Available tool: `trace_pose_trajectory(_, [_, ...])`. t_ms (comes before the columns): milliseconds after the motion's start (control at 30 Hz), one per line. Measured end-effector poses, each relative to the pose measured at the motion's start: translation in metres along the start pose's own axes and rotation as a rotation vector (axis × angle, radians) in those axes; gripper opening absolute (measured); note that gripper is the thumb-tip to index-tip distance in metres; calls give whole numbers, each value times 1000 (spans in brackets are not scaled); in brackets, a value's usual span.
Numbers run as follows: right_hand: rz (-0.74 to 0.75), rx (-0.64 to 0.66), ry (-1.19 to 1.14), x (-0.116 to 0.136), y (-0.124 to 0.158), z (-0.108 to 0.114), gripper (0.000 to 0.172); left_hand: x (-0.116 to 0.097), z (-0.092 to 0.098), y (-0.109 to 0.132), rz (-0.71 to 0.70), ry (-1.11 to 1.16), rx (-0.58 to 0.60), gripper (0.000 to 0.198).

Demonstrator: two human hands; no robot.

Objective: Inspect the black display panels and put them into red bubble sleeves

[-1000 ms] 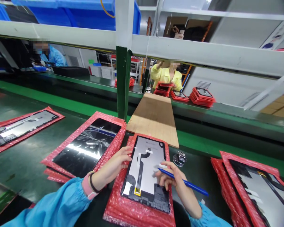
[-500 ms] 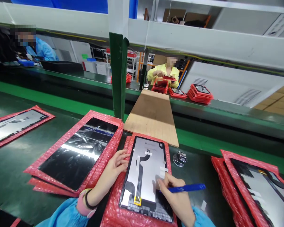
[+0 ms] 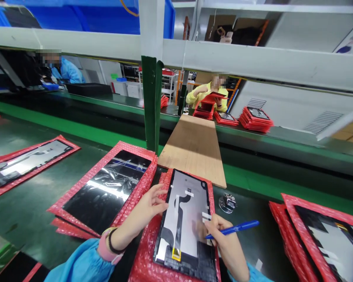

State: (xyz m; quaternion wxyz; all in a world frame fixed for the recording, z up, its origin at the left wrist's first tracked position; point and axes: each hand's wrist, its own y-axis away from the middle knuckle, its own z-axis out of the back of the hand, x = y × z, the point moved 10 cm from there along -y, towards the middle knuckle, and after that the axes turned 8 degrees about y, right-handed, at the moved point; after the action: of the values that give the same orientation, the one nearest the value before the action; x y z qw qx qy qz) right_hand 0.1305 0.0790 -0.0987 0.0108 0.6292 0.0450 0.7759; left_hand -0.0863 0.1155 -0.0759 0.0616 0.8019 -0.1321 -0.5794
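A display panel (image 3: 191, 219) lies back side up on a stack of red bubble-wrap sleeves (image 3: 145, 250), with a flat dark cable and a yellow connector on it. My left hand (image 3: 148, 205) is at the panel's left edge, fingers apart and holding nothing. In my right hand (image 3: 225, 239) is a blue pen (image 3: 241, 227), its tip low over the panel's lower right part. A glossy black panel (image 3: 106, 192) rests on another red stack to the left.
A small metal device (image 3: 228, 203) stands right of the panel. Beyond it a wooden board (image 3: 195, 147) bridges to the far bench. More panels in red wrap lie far left (image 3: 35, 158) and right (image 3: 329, 235). A person in yellow (image 3: 207, 94) handles red sleeves opposite.
The view has shifted, so the benches appear lower and to the right. My left fingers have lifted and spread a little. The pen's tip now shows. The person in yellow has raised a red sleeve.
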Motion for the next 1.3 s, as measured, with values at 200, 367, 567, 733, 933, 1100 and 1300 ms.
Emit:
trace_pose_trajectory(200, [-25,22,-211,1,1,4,47,14,-48,-13,74,34,126,49])
trace_pose_trajectory(367, [53,-121,-293,17,3,51,45,1,-56,-18,-11,26,114,53])
trace_pose_trajectory(567, [133,-400,-306,54,11,114,33,-75,-71,-10,-353,-8,131,48])
trace_pose_trajectory(733, [138,-362,-401,83,9,109,50,-119,-94,5,-447,0,226,44])
trace_pose_trajectory(933, [298,-223,-297,132,14,73,28,-130,-88,16,-466,73,230,53])
trace_pose_trajectory(1100, [322,-308,-219,143,7,67,36,-128,-76,10,-437,124,252,63])
trace_pose_trajectory(1300, [272,-317,-304,137,-13,65,27,-147,-58,18,-670,-160,117,18])
